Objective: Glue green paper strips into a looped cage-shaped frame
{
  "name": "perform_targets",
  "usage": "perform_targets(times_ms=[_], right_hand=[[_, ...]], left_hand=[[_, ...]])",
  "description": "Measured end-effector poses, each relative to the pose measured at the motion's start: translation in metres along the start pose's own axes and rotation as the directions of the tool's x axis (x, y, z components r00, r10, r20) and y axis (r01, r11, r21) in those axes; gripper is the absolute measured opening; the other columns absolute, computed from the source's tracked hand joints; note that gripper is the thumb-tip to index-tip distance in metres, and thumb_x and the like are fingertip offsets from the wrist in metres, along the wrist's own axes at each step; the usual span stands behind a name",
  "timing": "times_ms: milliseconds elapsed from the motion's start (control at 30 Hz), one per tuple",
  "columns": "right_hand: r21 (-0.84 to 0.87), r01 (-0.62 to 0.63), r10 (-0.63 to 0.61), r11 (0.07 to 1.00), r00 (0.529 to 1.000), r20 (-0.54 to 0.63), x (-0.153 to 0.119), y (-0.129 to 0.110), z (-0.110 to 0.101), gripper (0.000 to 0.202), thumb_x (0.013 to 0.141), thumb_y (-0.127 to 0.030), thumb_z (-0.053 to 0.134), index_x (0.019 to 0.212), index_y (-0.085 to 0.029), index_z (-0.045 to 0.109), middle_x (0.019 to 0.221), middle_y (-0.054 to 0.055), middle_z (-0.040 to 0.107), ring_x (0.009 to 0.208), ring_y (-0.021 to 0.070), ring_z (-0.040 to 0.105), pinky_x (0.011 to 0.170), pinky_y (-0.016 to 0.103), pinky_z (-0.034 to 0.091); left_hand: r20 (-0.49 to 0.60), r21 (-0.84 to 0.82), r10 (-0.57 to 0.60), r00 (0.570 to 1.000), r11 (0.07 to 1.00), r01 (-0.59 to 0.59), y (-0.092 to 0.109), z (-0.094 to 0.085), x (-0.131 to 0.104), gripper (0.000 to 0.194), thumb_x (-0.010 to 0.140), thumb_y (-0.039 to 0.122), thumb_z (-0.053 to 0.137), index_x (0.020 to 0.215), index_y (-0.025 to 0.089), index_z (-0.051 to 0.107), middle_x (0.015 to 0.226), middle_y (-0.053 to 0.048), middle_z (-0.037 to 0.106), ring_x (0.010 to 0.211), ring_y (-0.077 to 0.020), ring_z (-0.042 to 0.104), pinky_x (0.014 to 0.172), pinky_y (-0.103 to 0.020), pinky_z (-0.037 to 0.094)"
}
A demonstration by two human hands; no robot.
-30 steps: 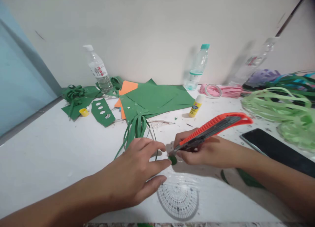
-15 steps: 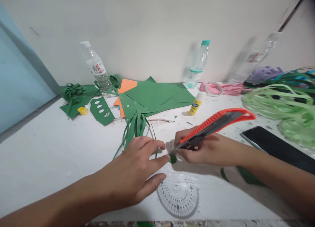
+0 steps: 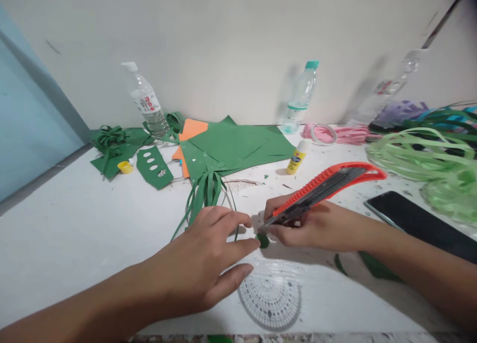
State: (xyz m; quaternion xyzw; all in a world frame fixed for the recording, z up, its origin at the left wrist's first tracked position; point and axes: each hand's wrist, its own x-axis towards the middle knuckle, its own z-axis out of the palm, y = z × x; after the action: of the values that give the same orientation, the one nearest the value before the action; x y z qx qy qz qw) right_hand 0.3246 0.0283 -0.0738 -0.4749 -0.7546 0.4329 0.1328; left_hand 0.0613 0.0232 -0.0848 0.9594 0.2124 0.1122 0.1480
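Note:
An orange utility knife (image 3: 313, 191) is gripped in my right hand (image 3: 309, 229), its blade end pointing down and left. Under that end lies a small green paper piece (image 3: 263, 241) on the white table (image 3: 122, 263). My left hand (image 3: 216, 253) has its fingers apart, one fingertip at the left edge of the green piece, seemingly pressing it. Just below the hands, a clear protractor (image 3: 270, 303) lies flat. Behind my left hand is a bundle of green paper strips (image 3: 208, 189).
Green paper sheets (image 3: 238, 144) lie at the back, near a glue stick (image 3: 297, 157). Bottles (image 3: 300, 100) stand by the wall. A phone (image 3: 417, 224) lies beside my right forearm, with pale green strips (image 3: 406, 149) behind it. A yellow cap (image 3: 125, 168) sits at the left.
My left fingers have shifted very slightly right, and the small green piece has moved a little right with them. The knife and my right hand have barely moved.

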Motion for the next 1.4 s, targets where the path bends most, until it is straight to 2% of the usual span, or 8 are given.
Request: perform_targets(times_ms=[200, 400, 733, 900, 1300, 1400], right_hand=[[-0.009, -0.001, 0.001, 1.000, 1.000, 0.000, -0.0003, 0.0041, -0.0002, 0.003, 0.087, -0.024, 0.062, 0.086, -0.023, 0.064, 0.072, -0.004, 0.057, 0.068, 0.0149, 0.052, 0.062, 0.026, 0.043], [-0.028, 0.039, -0.038, 0.999, 0.999, 0.029, -0.0007, 0.0008, -0.0023, 0.004, 0.090, -0.023, 0.060, 0.085, -0.023, 0.061, 0.072, -0.004, 0.056, 0.068, 0.0149, 0.052, 0.063, 0.026, 0.042], [-0.041, 0.039, -0.038, 0.998, 0.999, 0.033, -0.0001, -0.0006, -0.0033, 0.004, 0.088, -0.022, 0.061, 0.084, -0.022, 0.062, 0.072, -0.004, 0.058, 0.069, 0.0156, 0.054, 0.062, 0.026, 0.043], [-0.035, 0.032, -0.032, 0.999, 0.999, 0.015, -0.0014, 0.0004, -0.0024, 0.003, 0.088, -0.023, 0.062, 0.085, -0.022, 0.063, 0.072, -0.004, 0.059, 0.069, 0.0150, 0.054, 0.062, 0.026, 0.043], [-0.026, 0.072, -0.071, 0.997, 0.997, 0.041, -0.0011, -0.0024, -0.0029, 0.005, 0.085, -0.017, 0.057, 0.083, -0.022, 0.060, 0.068, -0.005, 0.052, 0.064, 0.0137, 0.050, 0.059, 0.025, 0.040], [-0.013, 0.061, -0.061, 0.998, 0.998, 0.016, -0.0003, -0.0046, -0.0029, 0.005, 0.083, -0.020, 0.057, 0.083, -0.022, 0.061, 0.068, -0.005, 0.055, 0.064, 0.0147, 0.052, 0.061, 0.026, 0.042]], left_hand=[[0.020, 0.005, -0.016, 1.000, 1.000, 0.016, -0.0006, 0.0007, 0.0021, 0.038, 0.102, 0.028, 0.057, 0.138, 0.018, 0.063, 0.137, -0.015, 0.057, 0.124, -0.0319, 0.050, 0.106, -0.048, 0.040], [0.050, 0.013, -0.029, 0.998, 1.000, 0.028, 0.0012, 0.0009, 0.0019, 0.038, 0.102, 0.029, 0.057, 0.137, 0.017, 0.064, 0.138, -0.017, 0.057, 0.126, -0.0347, 0.050, 0.106, -0.051, 0.042], [0.028, 0.035, 0.007, 1.000, 0.999, -0.008, 0.0034, 0.0019, 0.0022, 0.034, 0.102, 0.030, 0.057, 0.131, 0.015, 0.067, 0.140, -0.016, 0.059, 0.126, -0.0340, 0.050, 0.107, -0.051, 0.039], [0.017, 0.027, 0.033, 0.999, 0.999, -0.033, 0.0024, 0.0004, 0.0009, 0.032, 0.103, 0.032, 0.057, 0.129, 0.018, 0.068, 0.140, -0.015, 0.059, 0.125, -0.0329, 0.051, 0.107, -0.051, 0.038], [-0.002, -0.004, 0.012, 1.000, 1.000, -0.012, 0.0034, 0.0011, 0.0009, 0.032, 0.101, 0.030, 0.061, 0.129, 0.018, 0.068, 0.138, -0.015, 0.061, 0.127, -0.0321, 0.052, 0.107, -0.048, 0.041], [-0.024, -0.011, 0.024, 0.999, 1.000, -0.024, 0.0020, 0.0008, 0.0007, 0.031, 0.100, 0.030, 0.062, 0.128, 0.018, 0.068, 0.136, -0.014, 0.061, 0.125, -0.0318, 0.052, 0.107, -0.047, 0.041]])
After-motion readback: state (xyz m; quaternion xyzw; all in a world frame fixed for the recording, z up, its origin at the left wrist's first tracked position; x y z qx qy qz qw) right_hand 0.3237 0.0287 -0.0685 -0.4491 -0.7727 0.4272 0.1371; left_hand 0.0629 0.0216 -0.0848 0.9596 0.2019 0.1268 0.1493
